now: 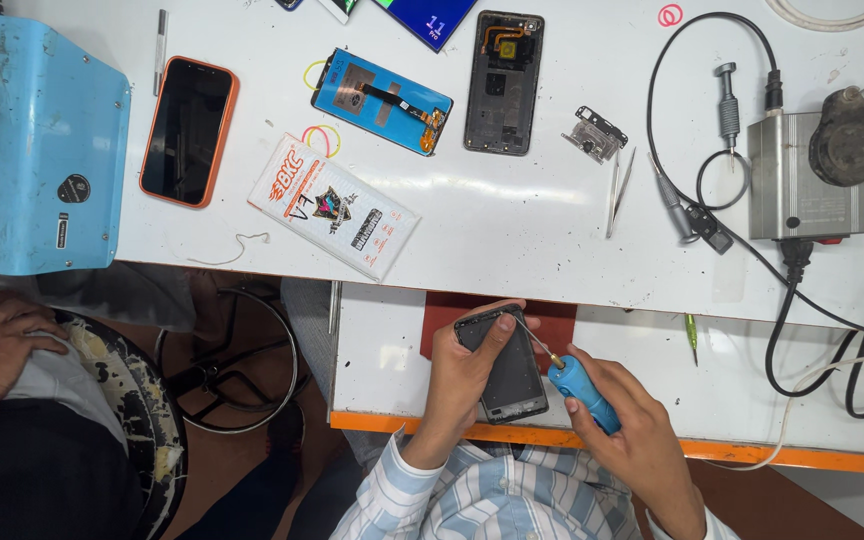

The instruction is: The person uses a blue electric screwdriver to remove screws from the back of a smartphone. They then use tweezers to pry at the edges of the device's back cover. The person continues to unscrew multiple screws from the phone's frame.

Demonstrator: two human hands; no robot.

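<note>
Phone frame (510, 372), dark, screenless, tilted

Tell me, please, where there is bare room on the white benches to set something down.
Bare patches: the upper bench between the white packet and the tweezers; the lower shelf left of the left hand. Crowded: the back row around the blue screen panel, and the right end with cables.

The left hand (462, 375) covered the phone's (508, 368) left edge. The screwdriver (577, 385) tip was too small to resolve. The blue machine (32, 150) was cropped at left.
</note>
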